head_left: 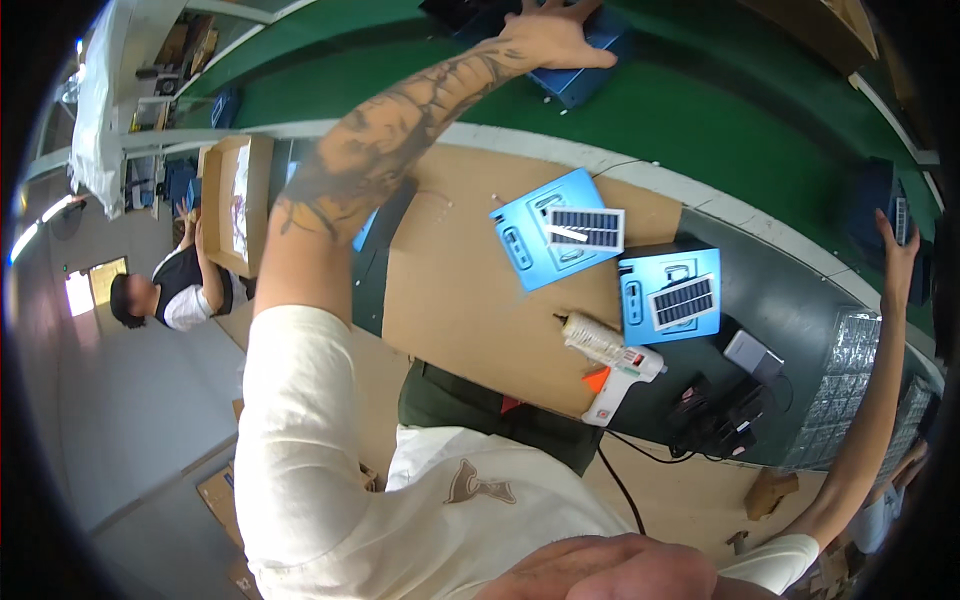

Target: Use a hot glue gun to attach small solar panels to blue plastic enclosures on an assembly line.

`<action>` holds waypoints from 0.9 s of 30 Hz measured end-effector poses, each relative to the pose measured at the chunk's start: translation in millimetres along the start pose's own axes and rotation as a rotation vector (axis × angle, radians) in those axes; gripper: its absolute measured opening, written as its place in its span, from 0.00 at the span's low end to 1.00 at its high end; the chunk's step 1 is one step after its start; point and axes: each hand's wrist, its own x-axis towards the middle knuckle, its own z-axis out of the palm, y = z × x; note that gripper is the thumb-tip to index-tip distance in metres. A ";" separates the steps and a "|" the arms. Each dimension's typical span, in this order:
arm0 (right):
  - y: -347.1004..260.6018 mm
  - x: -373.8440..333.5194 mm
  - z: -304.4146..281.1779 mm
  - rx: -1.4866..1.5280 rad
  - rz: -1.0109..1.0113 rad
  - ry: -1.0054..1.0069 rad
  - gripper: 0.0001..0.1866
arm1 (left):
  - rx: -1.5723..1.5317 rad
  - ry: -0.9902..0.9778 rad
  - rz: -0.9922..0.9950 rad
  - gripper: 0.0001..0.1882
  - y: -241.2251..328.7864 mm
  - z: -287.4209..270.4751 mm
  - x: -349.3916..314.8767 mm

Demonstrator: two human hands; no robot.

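Note:
Out at the far side, my left hand point(556, 38) reaches over a green surface with its fingers spread and thumb out. It lies on top of a blue box-shaped casing point(575, 86), whose far side it partly hides. At the far right, my right hand point(897, 248) has its fingers bent against a dark blue casing point(876, 196) with a light slotted strip on its side. Two light blue panels, one on the left point(535, 262) and one on the right point(635, 305), lie nearer to me; each carries a small solar panel point(684, 302).
A white glue gun point(620, 372) with an orange trigger lies on the brown cardboard point(470, 300). Black cabled parts point(715, 415), a grey box point(752, 352) and clear plastic packs point(840, 385) sit to the right. Another person point(180, 285) is by a cardboard box point(228, 205) at left.

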 end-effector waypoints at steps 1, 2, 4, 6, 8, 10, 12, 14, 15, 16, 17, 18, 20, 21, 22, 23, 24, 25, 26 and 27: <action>-4.7 -5.0 -7.3 0.012 -0.088 0.026 0.60 | -0.082 -0.063 0.030 0.50 -6.4 -24.0 -8.5; -20.1 -15.4 -16.0 0.016 -0.098 0.005 0.60 | -0.077 -0.077 0.012 0.50 -19.9 -45.7 -16.0; -82.1 -51.8 -46.3 0.048 -0.128 -0.135 0.59 | -0.303 -0.295 0.205 0.49 -54.9 -91.1 -35.4; -137.7 -108.0 -72.4 0.038 -0.222 -0.136 0.57 | -0.328 -0.292 0.272 0.49 -74.5 -118.6 -69.0; -190.9 -163.4 -92.8 0.027 -0.307 -0.139 0.55 | -0.348 -0.293 0.345 0.48 -94.8 -115.4 -93.8; -246.6 -214.6 -108.9 0.125 -0.443 -0.334 0.52 | -0.240 -0.146 0.351 0.50 -123.5 -73.6 -125.8; -294.2 -268.8 -130.0 0.146 -0.418 -0.415 0.57 | -0.229 -0.120 0.358 0.48 -125.0 -60.6 -134.8; -327.1 -306.1 -97.6 0.259 -0.410 -0.587 0.65 | -0.112 -0.228 0.196 0.47 -144.8 -32.0 -155.8; -344.8 -331.3 -88.9 0.392 -0.344 -0.651 0.66 | -0.126 -0.204 0.197 0.47 -146.5 -22.2 -159.0; -352.7 -355.8 -83.2 0.460 -0.304 -0.714 0.66 | -0.150 -0.238 0.192 0.47 -142.3 -18.6 -162.5; -357.2 -378.4 -76.7 0.502 -0.303 -0.787 0.65 | -0.172 -0.272 0.183 0.48 -138.5 -16.0 -168.3; -357.2 -399.3 -65.6 0.540 -0.295 -0.854 0.65 | -0.185 -0.245 0.193 0.48 -132.1 -17.7 -171.7; -353.2 -438.3 -49.4 0.534 -0.335 -0.937 0.63 | -0.345 -0.308 0.176 0.49 -118.2 -34.0 -191.8; -352.6 -458.0 -37.6 0.528 -0.367 -0.959 0.62 | -0.346 -0.284 0.175 0.49 -102.6 -30.3 -211.3; -354.8 -478.5 -29.0 0.460 -0.363 -0.950 0.60 | -0.108 -0.160 -0.008 0.44 -81.5 -27.5 -231.1; -353.4 -497.2 -17.0 0.466 -0.378 -0.934 0.59 | 0.119 -0.033 -0.178 0.38 -65.5 -21.4 -247.6; -351.7 -517.0 -6.7 0.470 -0.397 -0.924 0.58 | 0.108 -0.012 -0.164 0.38 -75.2 1.9 -233.1; -351.3 -531.6 0.6 0.445 -0.431 -0.906 0.57 | 0.009 -0.098 -0.106 0.44 -100.4 37.1 -212.3; -349.9 -548.5 7.7 0.421 -0.458 -0.904 0.57 | -0.090 -0.198 -0.054 0.50 -120.1 62.7 -205.2; -348.8 -561.3 10.7 0.435 -0.384 -0.895 0.57 | -0.424 -0.134 -0.097 0.50 -116.5 77.7 -208.8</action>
